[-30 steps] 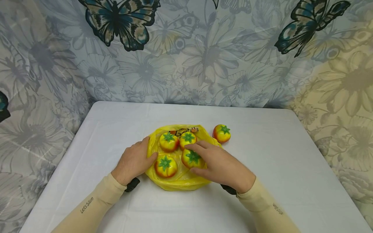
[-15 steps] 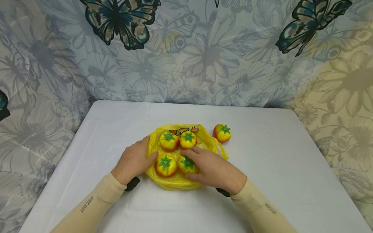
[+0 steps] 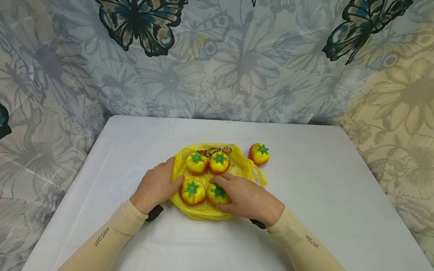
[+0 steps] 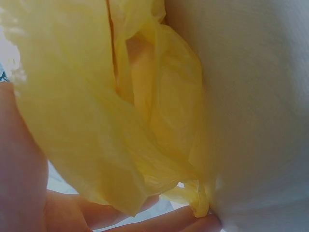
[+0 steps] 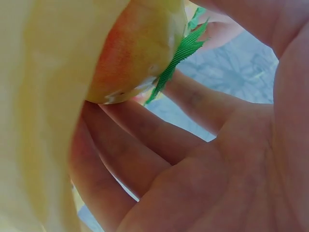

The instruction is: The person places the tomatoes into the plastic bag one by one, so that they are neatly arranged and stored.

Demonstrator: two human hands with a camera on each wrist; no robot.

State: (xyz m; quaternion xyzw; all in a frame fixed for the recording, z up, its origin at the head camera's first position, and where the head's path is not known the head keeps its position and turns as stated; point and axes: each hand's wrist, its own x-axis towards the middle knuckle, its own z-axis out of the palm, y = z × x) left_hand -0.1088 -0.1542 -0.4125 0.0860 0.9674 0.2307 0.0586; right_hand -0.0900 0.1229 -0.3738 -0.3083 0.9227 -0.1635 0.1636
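A yellow plastic bag (image 3: 217, 214) lies open on the table, its rim spread round several red-and-yellow toy tomatoes with green star-shaped leaves. The left hand (image 3: 156, 186) grips the bag's left edge, thumb over the rim and fingers outside, partly hidden by yellow film in the left wrist view. The right hand (image 3: 245, 195) reaches inside and holds the front right toy tomato (image 3: 216, 193) between thumb and fingers. Beside it sits the front left toy tomato (image 3: 192, 192). Behind them stand the back left toy tomato (image 3: 196, 164) and the back right toy tomato (image 3: 219, 163).
One more toy tomato (image 3: 259, 154) sits on the white table (image 3: 305, 165), just outside the bag at the back right. A bag handle loop (image 3: 260, 176) droops over the right side. A patterned wall (image 3: 210, 82) with butterflies rises behind the table.
The right hand has shifted left and slightly toward the person, bringing its toy tomato alongside the front left one. The handle loop has come into view. The left hand stays in place.
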